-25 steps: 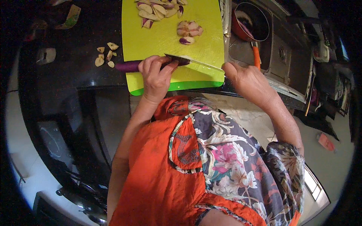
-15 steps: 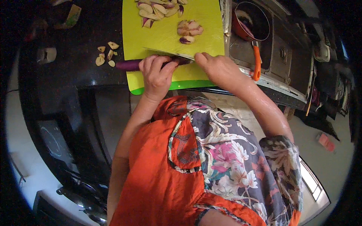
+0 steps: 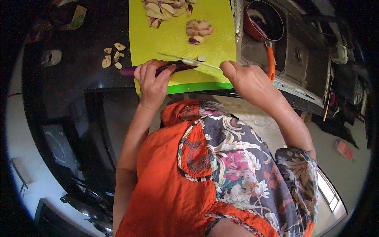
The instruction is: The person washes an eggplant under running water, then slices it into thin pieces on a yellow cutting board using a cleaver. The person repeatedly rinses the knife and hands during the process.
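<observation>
The left hand (image 3: 151, 81) is curled over one long purple eggplant (image 3: 128, 72), gripping it about the middle: one end pokes out leftward past the board, the other out to the right, beyond the fingers. The right hand (image 3: 251, 81) is wrapped tight on one knife (image 3: 209, 65), its handle hidden in the fist, the blade slanting across by the eggplant's right end; whether they touch I can't tell. Just beyond the blade sits one small pale piece (image 3: 202, 58). Farther up the yellow cutting board (image 3: 158, 45) lie one purple-skinned slice (image 3: 196, 40), a clump of pinkish slices (image 3: 199, 28) and a heap of eggplant slices (image 3: 162, 12), overlapping too much to count. Five pale scraps (image 3: 106, 61) rest left of the board. On the right, by the sink, stands one red pan (image 3: 252, 29) with an orange handle. Any print on the packet (image 3: 78, 17) at upper left is too dim to read.
</observation>
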`<state>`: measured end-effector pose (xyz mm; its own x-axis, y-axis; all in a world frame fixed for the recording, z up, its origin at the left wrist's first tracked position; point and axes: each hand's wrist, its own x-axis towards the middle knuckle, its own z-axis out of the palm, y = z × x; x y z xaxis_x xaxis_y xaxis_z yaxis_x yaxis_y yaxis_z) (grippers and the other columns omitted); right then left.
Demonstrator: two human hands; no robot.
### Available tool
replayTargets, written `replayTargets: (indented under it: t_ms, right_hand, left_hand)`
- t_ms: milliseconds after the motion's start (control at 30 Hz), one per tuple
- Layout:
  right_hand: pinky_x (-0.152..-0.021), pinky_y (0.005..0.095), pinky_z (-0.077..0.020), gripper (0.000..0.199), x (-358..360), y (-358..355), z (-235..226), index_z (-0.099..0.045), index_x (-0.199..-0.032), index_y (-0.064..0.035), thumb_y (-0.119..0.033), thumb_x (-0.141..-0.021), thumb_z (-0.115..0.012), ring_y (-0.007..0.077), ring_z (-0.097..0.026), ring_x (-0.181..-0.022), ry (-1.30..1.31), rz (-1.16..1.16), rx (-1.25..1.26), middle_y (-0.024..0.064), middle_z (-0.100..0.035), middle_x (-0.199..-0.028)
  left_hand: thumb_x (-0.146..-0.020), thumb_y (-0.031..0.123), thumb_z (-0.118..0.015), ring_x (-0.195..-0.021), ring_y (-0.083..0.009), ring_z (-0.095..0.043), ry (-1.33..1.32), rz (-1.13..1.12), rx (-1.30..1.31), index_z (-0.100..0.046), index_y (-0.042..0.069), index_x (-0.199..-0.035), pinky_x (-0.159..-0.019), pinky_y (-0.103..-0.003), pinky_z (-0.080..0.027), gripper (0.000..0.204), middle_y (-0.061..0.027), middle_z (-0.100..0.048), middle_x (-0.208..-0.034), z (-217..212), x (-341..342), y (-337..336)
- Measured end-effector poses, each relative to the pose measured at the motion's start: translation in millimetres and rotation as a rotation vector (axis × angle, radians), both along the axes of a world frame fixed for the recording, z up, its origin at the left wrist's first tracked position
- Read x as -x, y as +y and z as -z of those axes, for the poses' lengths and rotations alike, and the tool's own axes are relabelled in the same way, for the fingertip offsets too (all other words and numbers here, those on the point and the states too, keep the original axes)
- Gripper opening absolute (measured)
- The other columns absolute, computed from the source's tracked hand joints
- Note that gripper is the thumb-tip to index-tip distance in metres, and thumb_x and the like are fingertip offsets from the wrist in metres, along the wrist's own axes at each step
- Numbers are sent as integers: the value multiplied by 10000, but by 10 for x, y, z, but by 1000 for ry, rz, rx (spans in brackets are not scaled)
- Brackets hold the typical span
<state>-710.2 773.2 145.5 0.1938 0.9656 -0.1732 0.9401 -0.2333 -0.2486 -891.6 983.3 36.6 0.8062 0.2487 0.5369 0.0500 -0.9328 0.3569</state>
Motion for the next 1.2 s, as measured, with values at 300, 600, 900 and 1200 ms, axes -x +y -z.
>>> replayTargets:
  t_ms: [300, 600, 900, 1200]
  right_hand:
    - [-520, 449, -521, 193, 113, 110, 337, -442, -984, -31, -73, -822, -540, 347, -662, -640, 30, -31, -81, 164, -618, -803]
    - [-577, 485, -527, 181, 24, 361, 398, -467, -998, -30, -76, -835, -530, 390, -669, -703, 47, 88, -160, 191, -652, -769]
    - [-515, 436, -512, 203, 99, -31, 48, -422, -957, -40, -56, -801, -551, 342, -650, -615, -33, 39, -42, 150, -588, -772]
    - [-534, 453, -521, 222, 145, 120, 393, -438, -1008, -30, -72, -816, -540, 362, -654, -630, 18, 40, -90, 160, -611, -788]
  left_hand:
    - [-710, 99, -734, -977, -232, -570, -41, 25, 8, -704, 168, -1001, -881, -404, -359, 300, -21, -592, -963, 46, 2, -23]
    - [-711, 85, -736, -1013, -274, -568, 142, 28, -58, -666, 139, -1120, -961, -433, -373, 418, -64, -601, -1045, -223, 130, 130]
    - [-686, 34, -690, -953, -289, -590, -10, 162, -114, -706, 166, -994, -867, -438, -437, 335, -82, -613, -983, -41, -8, 198]
    - [-735, 89, -655, -970, -261, -587, -34, 157, -102, -692, 184, -995, -869, -425, -419, 280, -58, -606, -1003, 26, -30, 187]
